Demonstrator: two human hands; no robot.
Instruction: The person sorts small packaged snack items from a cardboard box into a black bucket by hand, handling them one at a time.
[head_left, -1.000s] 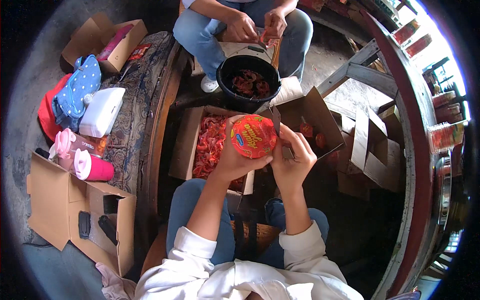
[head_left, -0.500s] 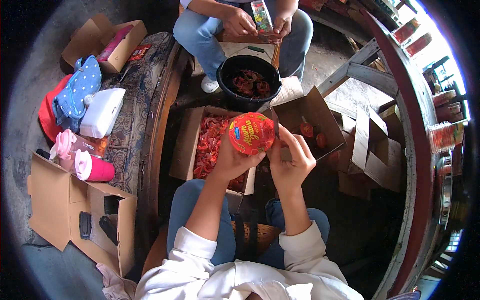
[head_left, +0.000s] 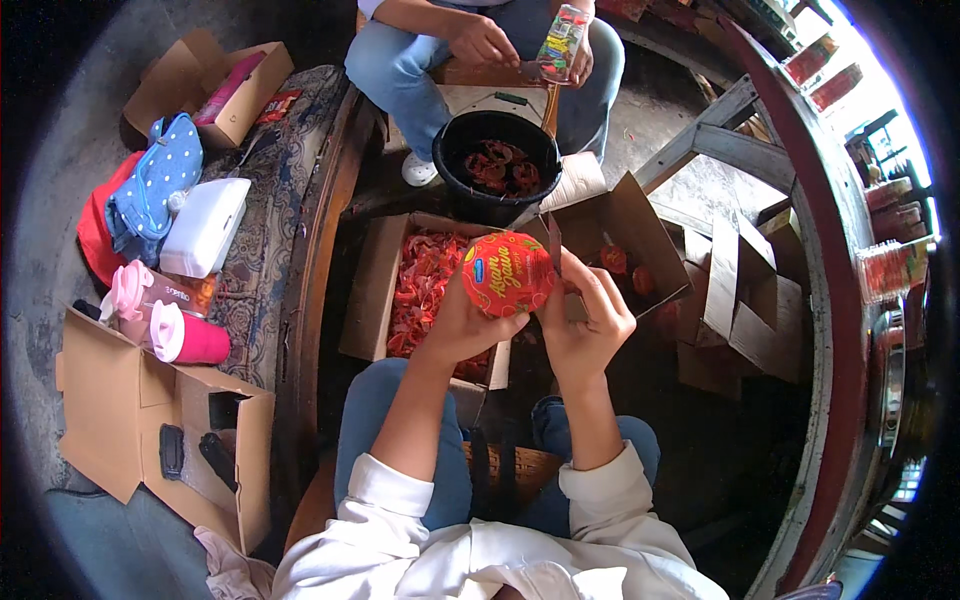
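On the left, a pink cup (head_left: 190, 333) is beside an open cardboard box (head_left: 105, 410). In the middle, a carton (head_left: 373, 300) contains red scraps (head_left: 425, 285). Above its right side, the left hand (head_left: 462, 322) grips a red-topped tub (head_left: 508, 275), on the near side of a black bucket (head_left: 480, 209). The right hand (head_left: 590, 325) pinches a thin dark blade (head_left: 555, 245) at the tub's right edge.
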